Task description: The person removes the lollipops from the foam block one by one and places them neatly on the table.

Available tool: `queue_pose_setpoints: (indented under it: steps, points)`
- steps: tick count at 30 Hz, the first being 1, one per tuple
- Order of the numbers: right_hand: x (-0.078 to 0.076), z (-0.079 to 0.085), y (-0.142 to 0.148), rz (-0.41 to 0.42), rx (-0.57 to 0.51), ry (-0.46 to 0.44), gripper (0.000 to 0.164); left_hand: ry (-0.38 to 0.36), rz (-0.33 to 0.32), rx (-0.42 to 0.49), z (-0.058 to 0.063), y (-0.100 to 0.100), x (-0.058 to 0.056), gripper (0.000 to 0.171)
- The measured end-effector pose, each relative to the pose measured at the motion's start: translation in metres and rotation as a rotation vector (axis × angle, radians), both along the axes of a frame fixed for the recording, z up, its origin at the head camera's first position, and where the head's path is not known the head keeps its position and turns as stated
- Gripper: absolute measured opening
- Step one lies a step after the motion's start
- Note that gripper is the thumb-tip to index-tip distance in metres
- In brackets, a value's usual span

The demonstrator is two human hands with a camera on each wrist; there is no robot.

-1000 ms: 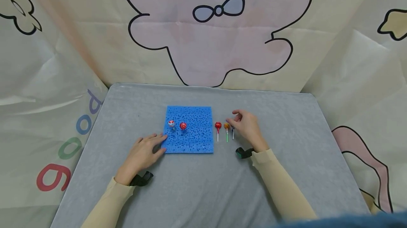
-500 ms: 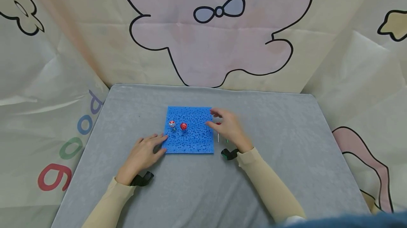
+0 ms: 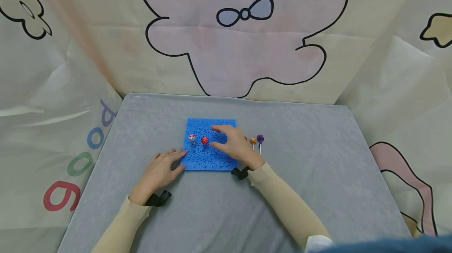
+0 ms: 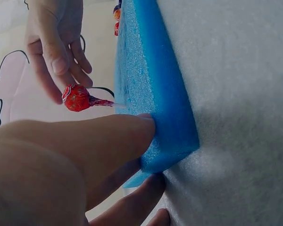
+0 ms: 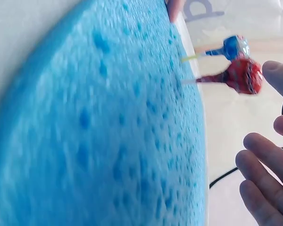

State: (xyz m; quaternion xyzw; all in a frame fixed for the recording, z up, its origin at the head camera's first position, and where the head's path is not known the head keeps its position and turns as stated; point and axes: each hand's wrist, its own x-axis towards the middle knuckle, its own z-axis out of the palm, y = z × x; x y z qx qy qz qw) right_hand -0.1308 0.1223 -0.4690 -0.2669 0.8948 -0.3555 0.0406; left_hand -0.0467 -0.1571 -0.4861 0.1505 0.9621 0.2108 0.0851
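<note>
A blue foam board [image 3: 208, 162] lies on the table with two lollipops standing upright in it. One, the blue, white and red lollipop [image 3: 192, 137], is at the left; beside it stands the red lollipop [image 3: 205, 140]. My left hand [image 3: 159, 171] touches the board's left edge near its front corner, and in the left wrist view the thumb [image 4: 132, 129] rests against the foam. Above the board's right half is my right hand [image 3: 234, 143], thumb and fingers spread apart around nothing, just right of the red lollipop. The right wrist view shows fingertips [image 5: 257, 162] close to that lollipop.
To the right of the board lie more lollipops in a row: a purple lollipop [image 3: 260, 139], an orange lollipop [image 3: 253, 141] and a red one mostly hidden by my right hand. A grey cloth covers the table [image 3: 300, 127]; printed curtains [image 3: 240, 60] hang behind and at the sides.
My right hand has moved left from the lollipop row to over the board, uncovering the purple and orange lollipops. My left hand stays at the board's edge.
</note>
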Motion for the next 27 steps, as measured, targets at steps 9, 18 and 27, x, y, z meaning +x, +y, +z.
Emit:
queue_pose_setpoints:
  steps: [9,18,27]
  points:
    - [0.004,-0.005,-0.018,0.042,0.006,-0.019,0.052,0.002,0.000,-0.005,0.000,0.002,0.000,0.054]
    - [0.009,-0.008,-0.026,0.033,-0.008,-0.012,0.046,0.007,-0.002,0.001,-0.003,0.001,0.000,0.055]
    - [0.011,-0.008,-0.026,0.020,0.004,0.004,0.040,0.022,-0.003,0.006,-0.005,0.000,0.000,0.054]
